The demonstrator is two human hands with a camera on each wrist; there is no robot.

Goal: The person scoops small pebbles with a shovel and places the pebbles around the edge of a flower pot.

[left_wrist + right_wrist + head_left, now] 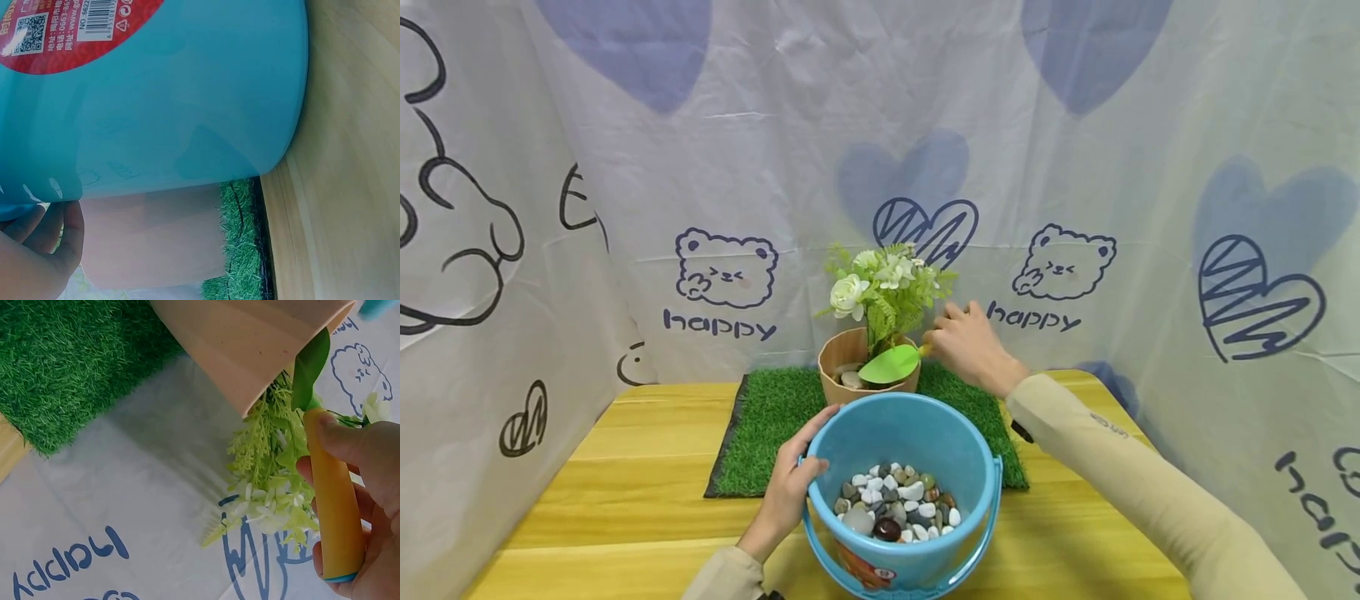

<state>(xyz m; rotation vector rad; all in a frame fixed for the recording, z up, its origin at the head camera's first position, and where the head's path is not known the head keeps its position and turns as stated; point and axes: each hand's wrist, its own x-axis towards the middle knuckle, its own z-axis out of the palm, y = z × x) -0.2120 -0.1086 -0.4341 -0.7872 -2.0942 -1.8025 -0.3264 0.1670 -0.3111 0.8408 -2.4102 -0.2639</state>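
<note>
My left hand (788,485) grips the rim of a blue bucket (898,425), thumb over the edge and fingers along the outside. Pebbles (912,492) in white, grey and brown cover the bucket's bottom. With my right hand (973,348) I hold a toy shovel by its yellow handle (337,509), fingers wrapped round it. The shovel's green blade (889,365) is tilted over the mouth of a tan flowerpot (833,387). White artificial flowers (850,296) with green leaves stand in the pot. Some stones (850,379) show inside it; the blade hides the rest.
Under the pot lies an artificial grass mat (767,450) on a wooden table (617,492). The bucket stands in front of the pot, overlapping the mat's front edge in the head view. A white printed cloth (790,167) hangs behind and at both sides.
</note>
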